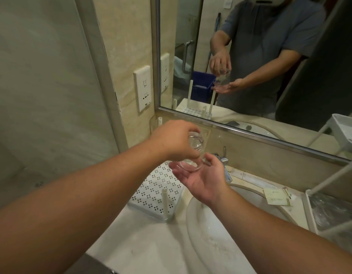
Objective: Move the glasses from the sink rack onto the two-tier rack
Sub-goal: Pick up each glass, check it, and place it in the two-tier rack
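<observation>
Nearest to the camera, two bare forearms are reaching forward over the pale stone surface (143, 252) and the round sink (192, 230). The left hand (174, 141) is coming in from the left and is gripping a clear glass (192, 149) from above, with its fingers curled around the thick base; the glass is hanging upside down, so its long axis is running roughly up and down with the mouth pointing downward. The right hand (200, 175) is lying just under it, palm up and fingers spread and relaxed, and the rim of the glass seems to be touching or almost touching these fingers.

Below and a little behind the hands, the white perforated sink rack (155, 192) with its upright pegs is standing on the surface beside the sink. I cannot see any other glass on it.

The white two-tier rack (329, 204) is standing at the far right edge of the view, well apart from the glass, on the right hand's side. So the glass is having to travel to the right across the sink, and I judge the right hand is the nearer one for that. Farther back, the mirror (250, 56) is showing the same pose.
</observation>
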Demonstrator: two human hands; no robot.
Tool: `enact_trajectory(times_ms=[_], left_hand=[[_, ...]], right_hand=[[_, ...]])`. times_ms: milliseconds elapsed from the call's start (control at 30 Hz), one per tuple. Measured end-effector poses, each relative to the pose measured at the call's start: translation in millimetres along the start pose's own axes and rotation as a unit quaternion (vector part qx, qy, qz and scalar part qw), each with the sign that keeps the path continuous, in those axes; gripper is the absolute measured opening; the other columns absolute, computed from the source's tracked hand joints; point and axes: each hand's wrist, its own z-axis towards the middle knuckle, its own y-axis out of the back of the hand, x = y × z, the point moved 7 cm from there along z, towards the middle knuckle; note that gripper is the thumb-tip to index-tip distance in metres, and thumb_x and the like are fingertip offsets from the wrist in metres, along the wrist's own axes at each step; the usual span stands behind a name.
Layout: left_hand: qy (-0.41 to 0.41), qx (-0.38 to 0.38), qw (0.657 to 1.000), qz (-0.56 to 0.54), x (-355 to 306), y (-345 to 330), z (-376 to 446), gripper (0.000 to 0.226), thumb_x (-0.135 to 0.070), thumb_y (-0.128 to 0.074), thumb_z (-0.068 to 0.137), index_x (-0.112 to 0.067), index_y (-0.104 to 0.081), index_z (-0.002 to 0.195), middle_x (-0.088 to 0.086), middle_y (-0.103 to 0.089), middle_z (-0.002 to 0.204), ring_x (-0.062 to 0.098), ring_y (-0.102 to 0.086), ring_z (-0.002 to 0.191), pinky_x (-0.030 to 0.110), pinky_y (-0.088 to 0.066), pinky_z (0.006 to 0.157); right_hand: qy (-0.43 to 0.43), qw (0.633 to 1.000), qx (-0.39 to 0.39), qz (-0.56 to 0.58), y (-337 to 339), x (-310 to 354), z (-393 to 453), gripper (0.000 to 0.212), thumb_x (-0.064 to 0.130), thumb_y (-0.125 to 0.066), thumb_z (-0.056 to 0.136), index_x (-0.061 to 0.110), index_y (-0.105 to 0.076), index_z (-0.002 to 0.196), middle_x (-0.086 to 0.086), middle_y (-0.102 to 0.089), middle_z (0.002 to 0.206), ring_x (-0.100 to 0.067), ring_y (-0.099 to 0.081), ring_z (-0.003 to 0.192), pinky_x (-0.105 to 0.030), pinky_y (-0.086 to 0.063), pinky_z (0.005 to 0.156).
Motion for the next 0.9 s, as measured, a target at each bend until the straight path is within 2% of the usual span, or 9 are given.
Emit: enact_trajectory(times_ms=[100,200,333,433,500,633,733,833,900], left_hand=[[-0.002,0.018,0.999,-0.031,-0.1,-1.3,0.0,0.067,-0.039,-0.084,0.067,-0.037,-0.06,0.13,-0.011,-0.063,0.13,0.01,-0.061,0.112,0.03,-0.052,0.085],[-0.005,0.031,0.998,-0.048,2.3,-3.3,1.5,0.069,-0.041,-0.087,0.067,-0.036,-0.059,0.13,-0.009,-0.063,0.129,0.01,-0.06,0.11,0.026,-0.047,0.08],[-0.005,0.043,0.998,-0.046,3.7,-3.3,4.8,0.066,-0.042,-0.088,0.067,-0.035,-0.059,0.126,-0.01,-0.065,0.119,0.004,-0.057,0.092,0.023,-0.047,0.072],[0.003,0.06,0.996,-0.058,5.8,-4.5,6.2,0.067,-0.038,-0.088,0.066,-0.035,-0.057,0.125,-0.013,-0.062,0.105,-0.002,-0.057,0.079,0.019,-0.048,0.058],[0.005,0.063,0.996,-0.065,6.9,-6.0,5.8,0.069,-0.034,-0.088,0.066,-0.035,-0.054,0.127,-0.015,-0.057,0.1,-0.001,-0.058,0.078,0.017,-0.047,0.052],[0.0,0.076,0.995,-0.071,8.4,-15.2,1.5,0.088,-0.034,-0.087,0.067,-0.037,-0.039,0.141,-0.015,-0.051,0.113,0.002,-0.057,0.081,0.017,-0.048,0.052],[0.006,0.085,0.993,-0.087,10.7,-26.0,-0.7,0.097,-0.027,-0.085,0.069,-0.039,-0.03,0.148,-0.008,-0.056,0.116,0.005,-0.065,0.078,0.021,-0.056,0.052],[0.011,0.085,0.99,-0.11,12.4,-38.3,-1.1,0.101,-0.023,-0.084,0.069,-0.039,-0.026,0.15,-0.005,-0.057,0.12,0.006,-0.067,0.07,0.023,-0.057,0.051],[0.01,0.08,0.991,-0.103,14.6,-46.6,-1.7,0.102,-0.026,-0.082,0.069,-0.038,-0.024,0.152,-0.001,-0.052,0.135,0.009,-0.065,0.084,0.023,-0.057,0.055]], right_hand=[[0.002,0.999,0.02,0.046,-4.1,1.4,-4.9,0.046,0.039,-0.043,0.09,0.004,-0.057,0.117,-0.038,-0.062,0.111,-0.048,-0.065,0.095,-0.045,-0.053,0.079],[0.01,0.999,0.006,0.049,-3.5,5.0,-6.6,0.043,0.036,-0.048,0.084,0.01,-0.055,0.117,-0.036,-0.064,0.104,-0.043,-0.065,0.085,-0.041,-0.054,0.07],[0.017,0.999,-0.014,0.027,-2.5,8.5,-6.6,0.043,0.033,-0.053,0.073,0.014,-0.054,0.112,-0.035,-0.064,0.103,-0.041,-0.065,0.082,-0.039,-0.052,0.068],[0.022,0.999,-0.024,0.003,-1.4,13.8,-8.6,0.034,0.032,-0.056,0.071,0.013,-0.056,0.099,-0.035,-0.064,0.106,-0.041,-0.064,0.081,-0.038,-0.051,0.069],[0.031,0.999,-0.033,-0.013,0.6,20.7,-10.8,0.033,0.03,-0.06,0.069,0.013,-0.061,0.097,-0.032,-0.064,0.106,-0.041,-0.063,0.078,-0.037,-0.05,0.068],[0.047,0.995,-0.039,-0.083,2.1,39.2,-15.3,0.047,0.028,-0.063,0.069,0.018,-0.067,0.115,-0.023,-0.055,0.107,-0.031,-0.055,0.069,-0.035,-0.046,0.064],[0.057,0.985,-0.039,-0.157,2.4,51.2,-19.8,0.042,0.03,-0.067,0.068,0.022,-0.07,0.109,-0.013,-0.056,0.09,-0.027,-0.054,0.063,-0.033,-0.043,0.063],[0.057,0.978,-0.03,-0.198,1.1,57.7,-22.1,0.035,0.031,-0.07,0.068,0.024,-0.072,0.103,-0.006,-0.063,0.075,-0.021,-0.055,0.057,-0.032,-0.04,0.061],[0.068,0.97,-0.037,-0.232,1.5,62.9,-21.0,0.042,0.032,-0.076,0.064,0.024,-0.069,0.105,-0.001,-0.06,0.072,-0.016,-0.051,0.056,-0.031,-0.038,0.06]])
